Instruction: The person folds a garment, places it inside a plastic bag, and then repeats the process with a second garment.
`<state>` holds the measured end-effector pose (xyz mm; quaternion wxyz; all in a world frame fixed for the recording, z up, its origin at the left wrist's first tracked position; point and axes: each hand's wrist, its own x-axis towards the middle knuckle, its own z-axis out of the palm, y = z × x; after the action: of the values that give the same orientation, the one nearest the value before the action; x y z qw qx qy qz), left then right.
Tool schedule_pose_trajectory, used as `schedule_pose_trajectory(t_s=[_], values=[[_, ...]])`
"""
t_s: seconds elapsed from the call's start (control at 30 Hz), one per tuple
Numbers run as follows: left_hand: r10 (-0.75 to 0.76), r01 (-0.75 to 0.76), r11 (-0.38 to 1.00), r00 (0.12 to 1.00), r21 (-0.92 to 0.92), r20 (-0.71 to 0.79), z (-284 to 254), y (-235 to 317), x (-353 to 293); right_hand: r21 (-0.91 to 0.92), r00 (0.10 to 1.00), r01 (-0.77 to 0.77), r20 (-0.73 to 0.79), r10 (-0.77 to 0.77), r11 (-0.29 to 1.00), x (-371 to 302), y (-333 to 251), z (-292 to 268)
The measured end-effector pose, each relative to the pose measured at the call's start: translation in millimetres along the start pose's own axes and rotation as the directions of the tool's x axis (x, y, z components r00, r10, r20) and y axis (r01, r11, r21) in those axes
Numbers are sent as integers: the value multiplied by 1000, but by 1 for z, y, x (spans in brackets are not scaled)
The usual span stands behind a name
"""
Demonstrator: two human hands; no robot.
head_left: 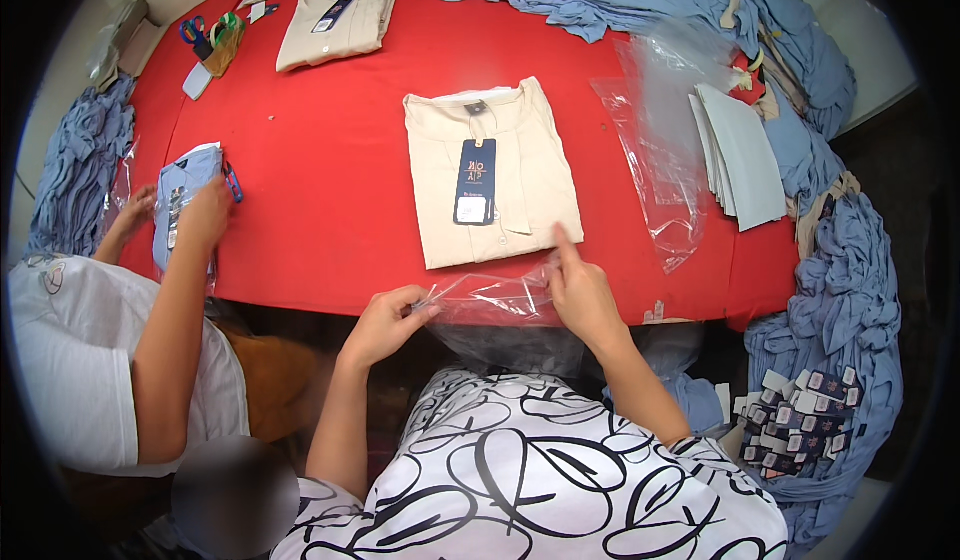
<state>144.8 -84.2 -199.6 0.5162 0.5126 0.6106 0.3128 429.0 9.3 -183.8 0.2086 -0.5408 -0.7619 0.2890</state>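
Note:
A folded cream shirt (430,175) lies in front of me on the red-covered table, with a dark blue hang tag (476,182) resting on its front. A clear plastic bag (490,305) stretches between my hands at the table's near edge, just below the shirt's hem. Its left side is pinched between the thumb and fingers of my left hand (388,325). My right hand (588,300) grips the bag's other side, its index finger stretched out to the shirt's lower right corner. The bag's lower part hangs over the edge, partly in shadow.
At left, a co-worker's hands (205,215) handle a folded blue shirt (172,215). Clear bags (670,160) and white card sheets (745,165) lie at right. Blue garments (840,290) heap along the right and far sides; hang tags (800,420) pile at lower right. Scissors (195,35) stand far left.

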Motion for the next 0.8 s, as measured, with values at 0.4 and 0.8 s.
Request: schedule_pose_trajectory(t_s=[0.4,0.8], values=[[14,-16,995,1000,-95,-18,1,-16,6,403,963,-250,8,270,880,-9,2,-8],[138,-158,986,946,-45,-294,-12,-5,71,281,885,35,-454,100,959,17,33,25]])
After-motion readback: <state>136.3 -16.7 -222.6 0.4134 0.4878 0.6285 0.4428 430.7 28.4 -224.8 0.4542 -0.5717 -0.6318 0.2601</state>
